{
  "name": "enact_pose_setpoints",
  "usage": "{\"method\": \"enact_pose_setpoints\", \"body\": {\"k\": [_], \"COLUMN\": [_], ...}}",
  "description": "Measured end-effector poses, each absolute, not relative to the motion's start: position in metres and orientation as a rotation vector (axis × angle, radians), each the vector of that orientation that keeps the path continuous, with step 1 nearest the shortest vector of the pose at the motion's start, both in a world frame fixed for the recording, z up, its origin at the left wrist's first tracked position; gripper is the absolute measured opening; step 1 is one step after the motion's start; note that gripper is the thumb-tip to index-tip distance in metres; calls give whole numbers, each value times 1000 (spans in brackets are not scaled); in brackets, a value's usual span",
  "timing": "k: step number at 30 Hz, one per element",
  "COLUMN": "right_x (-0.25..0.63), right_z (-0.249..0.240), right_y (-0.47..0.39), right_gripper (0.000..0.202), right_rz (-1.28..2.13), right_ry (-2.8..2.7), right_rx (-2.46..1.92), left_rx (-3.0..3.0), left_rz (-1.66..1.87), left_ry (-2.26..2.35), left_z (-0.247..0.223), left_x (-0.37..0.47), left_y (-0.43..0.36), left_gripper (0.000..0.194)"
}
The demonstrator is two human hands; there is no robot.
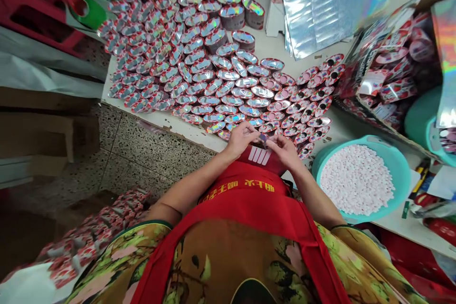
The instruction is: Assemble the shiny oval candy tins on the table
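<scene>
My left hand [242,138] and my right hand [286,149] meet at the near edge of the table, in front of my red apron [228,185]. Pinched between the fingertips of both is a small dark flat piece [263,138]; its exact kind is too small to make out. Just beyond my hands stand many small oval tubs [245,94] with red-patterned rims, packed in rows. Those at the left and centre have shiny silver tops. Nearer the right, several tubs [301,104] show pink or black inside.
At right, a turquoise basin [404,171] holds a heap of small white pieces [358,179]. Behind it is an open box [370,116] of patterned packs. Shiny silver sheets [320,4] lie at the back. A red plastic stool [32,9] stands at far left.
</scene>
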State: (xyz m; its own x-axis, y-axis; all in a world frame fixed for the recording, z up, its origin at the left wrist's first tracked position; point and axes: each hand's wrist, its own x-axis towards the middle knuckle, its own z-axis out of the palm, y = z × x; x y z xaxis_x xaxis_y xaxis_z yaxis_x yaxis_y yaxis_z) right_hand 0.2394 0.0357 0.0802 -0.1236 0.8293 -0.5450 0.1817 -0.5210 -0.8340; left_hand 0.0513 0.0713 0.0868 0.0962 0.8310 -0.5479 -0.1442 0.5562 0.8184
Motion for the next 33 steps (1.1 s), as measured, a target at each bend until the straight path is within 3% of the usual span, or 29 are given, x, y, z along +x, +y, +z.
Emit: {"method": "enact_pose_setpoints", "body": {"k": [3,6,14,23,26,29,33], "right_x": [239,248,257,253,257,262,275], "right_z": [79,72,54,48,50,58,69], "right_y": [68,112,222,246,244,207,99], "right_gripper": [55,52,21,23,32,28,27], "right_rz": [1708,1633,1167,942,841,801,1159], "right_ry": [-1080,-1205,-1478,-1631,-1644,-1728,-2011], "right_rx": [-1660,-1719,-2164,-2547,-2570,-2357,-1951], "left_rx": [673,845,1593,1679,1670,1770,1964], "left_rz": [812,792,544,373,477,526,403], "left_ry": [1340,1500,1987,2039,2013,1861,1402], "left_z": [79,66,47,17,13,19,41], "left_x": [55,61,88,96,87,69,51], "left_y": [93,128,237,253,262,251,169], "left_gripper": [35,20,13,3,14,14,18]}}
